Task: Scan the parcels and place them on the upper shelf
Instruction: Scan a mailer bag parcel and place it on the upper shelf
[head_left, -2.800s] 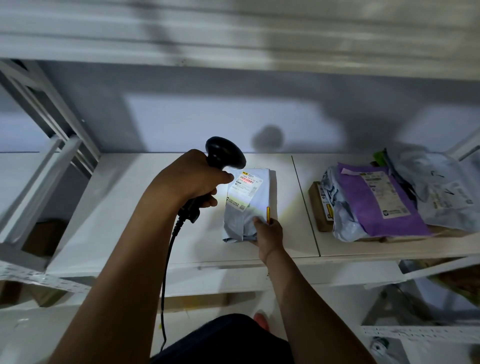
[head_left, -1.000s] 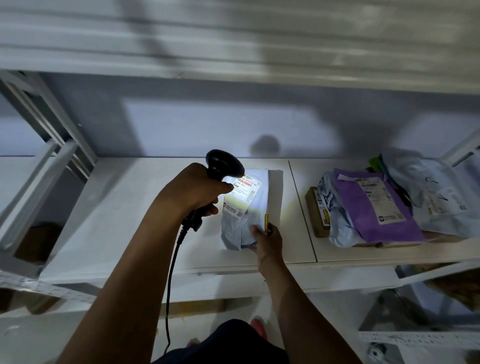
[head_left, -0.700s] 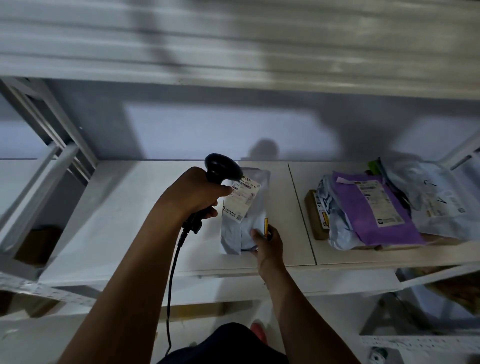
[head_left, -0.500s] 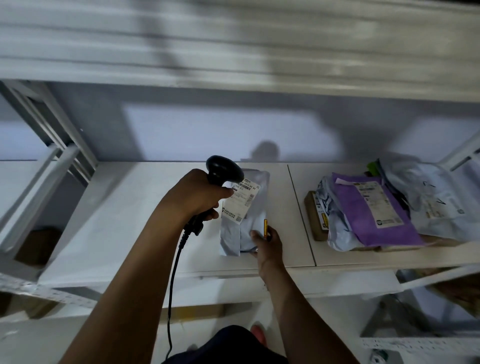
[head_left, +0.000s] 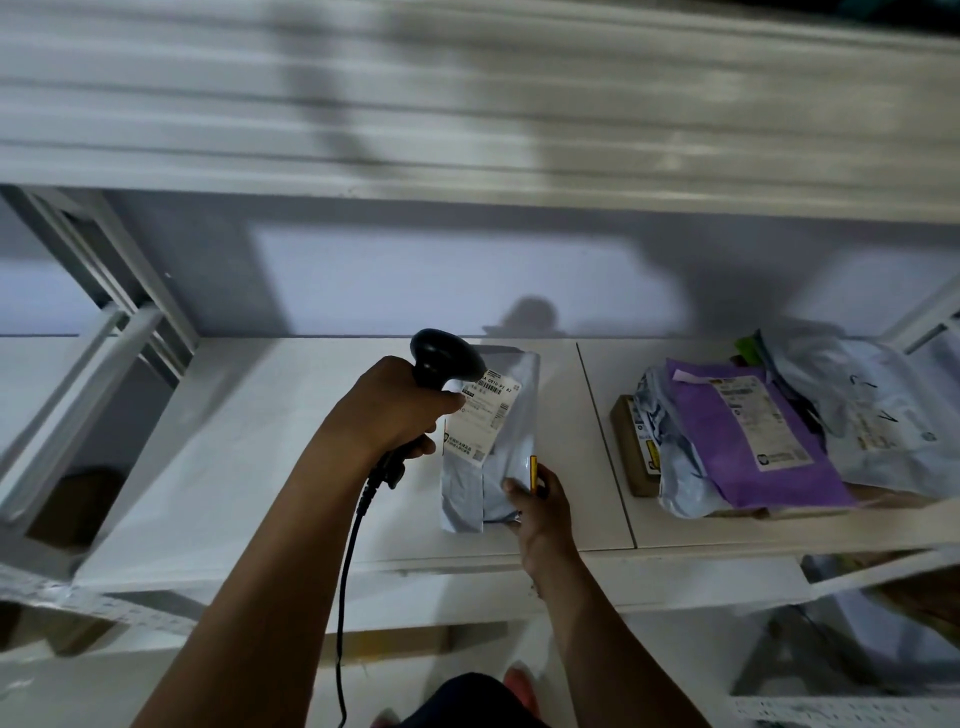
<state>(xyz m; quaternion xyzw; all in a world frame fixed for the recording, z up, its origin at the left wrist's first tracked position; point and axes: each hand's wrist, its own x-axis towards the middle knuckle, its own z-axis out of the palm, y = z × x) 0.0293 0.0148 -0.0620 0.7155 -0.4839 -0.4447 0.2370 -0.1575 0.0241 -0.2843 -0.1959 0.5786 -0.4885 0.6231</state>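
Grey parcel (head_left: 511, 431) lies on middle shelf (head_left: 249, 452), white label (head_left: 480, 421) up. Right hand (head_left: 537, 506) pinches its near right corner. Left hand (head_left: 395, 410) clenched round black scanner (head_left: 441, 358), head over label's far end, covering part of it; cable (head_left: 345, 571) hangs down. Right, past panel seam: pile with purple mailer (head_left: 727, 447) on top, cardboard box (head_left: 631, 452) beneath, pale bags (head_left: 883, 415) behind. Upper shelf (head_left: 467, 130) overhead, blurred.

Motion-blurred upper shelf (head_left: 467, 130), illegible label (head_left: 483, 421) print, brown box (head_left: 631, 447) mostly under mailers (head_left: 737, 457).
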